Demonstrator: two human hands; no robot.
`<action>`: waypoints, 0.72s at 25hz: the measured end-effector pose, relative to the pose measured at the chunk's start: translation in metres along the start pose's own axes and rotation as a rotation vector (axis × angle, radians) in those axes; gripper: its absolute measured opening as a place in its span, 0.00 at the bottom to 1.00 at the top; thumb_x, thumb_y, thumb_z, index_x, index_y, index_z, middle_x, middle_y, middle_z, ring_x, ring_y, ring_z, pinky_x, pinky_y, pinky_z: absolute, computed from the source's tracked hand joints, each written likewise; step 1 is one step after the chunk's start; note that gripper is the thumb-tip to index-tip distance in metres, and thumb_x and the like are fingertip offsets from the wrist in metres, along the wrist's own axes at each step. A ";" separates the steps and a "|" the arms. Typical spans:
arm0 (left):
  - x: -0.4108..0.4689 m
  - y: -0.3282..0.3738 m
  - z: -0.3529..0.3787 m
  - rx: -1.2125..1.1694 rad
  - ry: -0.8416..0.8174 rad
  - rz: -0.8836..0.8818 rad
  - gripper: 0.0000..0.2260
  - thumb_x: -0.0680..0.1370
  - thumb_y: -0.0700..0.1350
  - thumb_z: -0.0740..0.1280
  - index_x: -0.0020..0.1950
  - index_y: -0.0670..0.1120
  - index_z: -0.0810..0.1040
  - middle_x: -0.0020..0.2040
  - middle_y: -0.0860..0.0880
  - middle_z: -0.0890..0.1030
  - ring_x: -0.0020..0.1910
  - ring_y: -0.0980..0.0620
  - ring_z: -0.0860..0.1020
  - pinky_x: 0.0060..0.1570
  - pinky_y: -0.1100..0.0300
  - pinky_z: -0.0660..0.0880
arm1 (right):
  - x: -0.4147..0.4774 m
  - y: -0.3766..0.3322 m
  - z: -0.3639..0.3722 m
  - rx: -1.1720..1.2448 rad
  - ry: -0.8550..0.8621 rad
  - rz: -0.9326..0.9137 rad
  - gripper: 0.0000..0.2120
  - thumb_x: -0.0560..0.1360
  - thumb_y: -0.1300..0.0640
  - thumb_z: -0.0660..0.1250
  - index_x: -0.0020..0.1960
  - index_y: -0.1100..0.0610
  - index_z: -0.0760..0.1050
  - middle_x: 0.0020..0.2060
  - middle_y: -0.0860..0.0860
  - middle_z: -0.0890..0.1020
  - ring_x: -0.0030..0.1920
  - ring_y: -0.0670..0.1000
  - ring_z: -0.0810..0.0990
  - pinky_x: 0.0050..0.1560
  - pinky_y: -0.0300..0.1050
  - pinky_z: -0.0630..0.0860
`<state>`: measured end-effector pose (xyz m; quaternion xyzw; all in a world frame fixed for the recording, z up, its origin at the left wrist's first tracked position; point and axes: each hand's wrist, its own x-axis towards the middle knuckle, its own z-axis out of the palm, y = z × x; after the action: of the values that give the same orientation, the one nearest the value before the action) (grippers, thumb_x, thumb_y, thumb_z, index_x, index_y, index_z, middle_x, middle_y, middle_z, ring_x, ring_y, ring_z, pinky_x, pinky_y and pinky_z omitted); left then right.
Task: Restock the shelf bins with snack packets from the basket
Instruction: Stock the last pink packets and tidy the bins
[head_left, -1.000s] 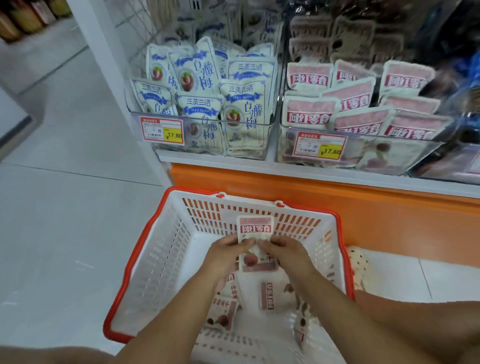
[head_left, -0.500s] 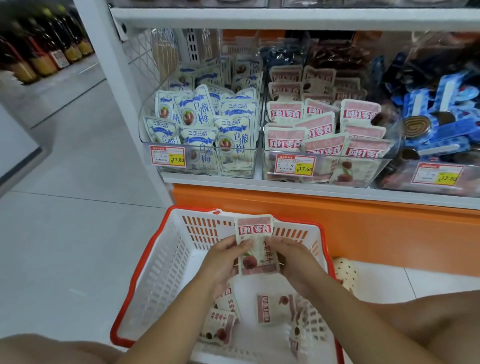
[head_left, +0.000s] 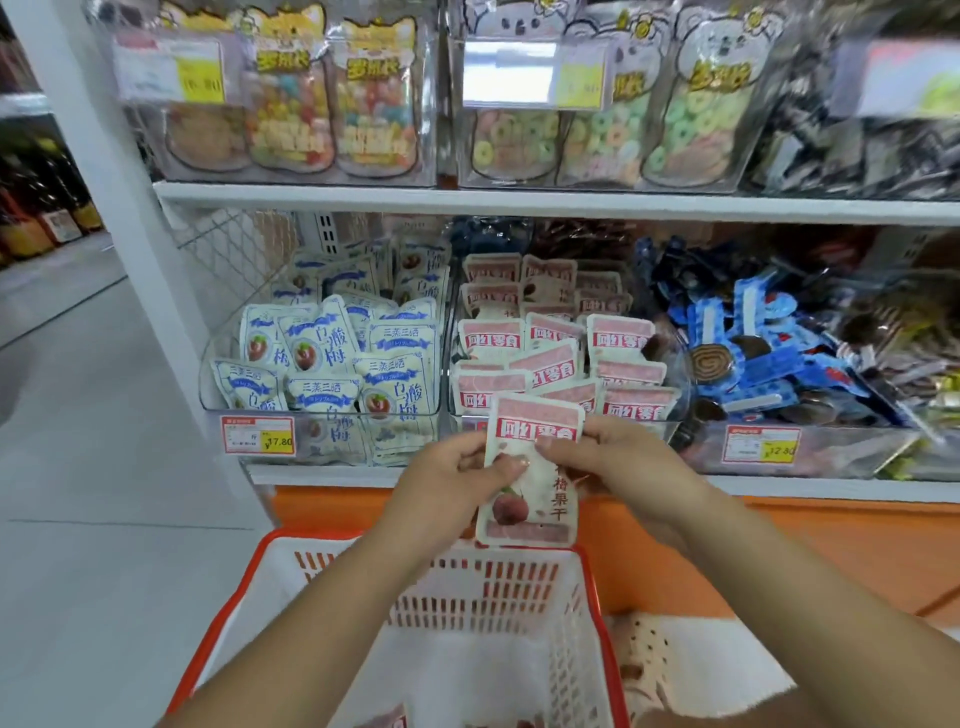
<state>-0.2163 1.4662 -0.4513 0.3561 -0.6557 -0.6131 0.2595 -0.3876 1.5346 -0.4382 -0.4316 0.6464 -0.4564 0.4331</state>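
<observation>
both hands, left hand (head_left: 457, 478) and right hand (head_left: 618, 460), pinch one pink hawthorn snack packet (head_left: 532, 467) upright above the basket (head_left: 592, 582), just before the matching pink-packet bin (head_left: 670, 428), likely to slot it in label-forward.

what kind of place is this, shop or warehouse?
Most likely a shop's snack aisle: clear shelf bins packed with small packets, yellow price tags on the bin fronts, and a red-rimmed shopping basket on the floor.

Packet (head_left: 540, 512) white w/ pink-red top band, red fruit pic. Basket (head_left: 493, 587) white, red rim; shelf base (head_left: 779, 551) orange. Left-bin packs (head_left: 332, 364) white & blue, right-bin wrappers (head_left: 753, 338) blue w/ white stripes; price tag (head_left: 258, 435) red & yellow.
</observation>
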 end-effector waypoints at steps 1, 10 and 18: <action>0.007 0.015 0.004 0.036 -0.011 0.046 0.06 0.77 0.45 0.69 0.52 0.53 0.83 0.47 0.55 0.86 0.48 0.55 0.84 0.51 0.57 0.78 | 0.002 -0.008 -0.013 0.030 0.020 -0.005 0.10 0.76 0.55 0.69 0.56 0.55 0.81 0.46 0.52 0.86 0.43 0.52 0.85 0.41 0.42 0.79; 0.138 0.084 0.028 0.781 0.118 0.382 0.13 0.80 0.48 0.64 0.64 0.53 0.78 0.59 0.55 0.80 0.51 0.56 0.77 0.53 0.60 0.74 | 0.061 -0.054 -0.139 0.229 0.546 -0.104 0.04 0.77 0.63 0.68 0.48 0.55 0.76 0.36 0.54 0.82 0.27 0.46 0.80 0.26 0.37 0.77; 0.244 0.067 0.049 1.180 -0.020 0.317 0.13 0.80 0.50 0.62 0.61 0.49 0.79 0.55 0.47 0.81 0.47 0.49 0.76 0.46 0.57 0.73 | 0.141 -0.079 -0.174 -0.022 0.530 -0.191 0.11 0.77 0.69 0.64 0.57 0.59 0.75 0.52 0.56 0.82 0.49 0.55 0.83 0.49 0.51 0.81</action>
<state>-0.4139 1.3050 -0.4142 0.3319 -0.9323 -0.1035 0.1002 -0.5764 1.4215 -0.3490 -0.3608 0.6985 -0.5850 0.1994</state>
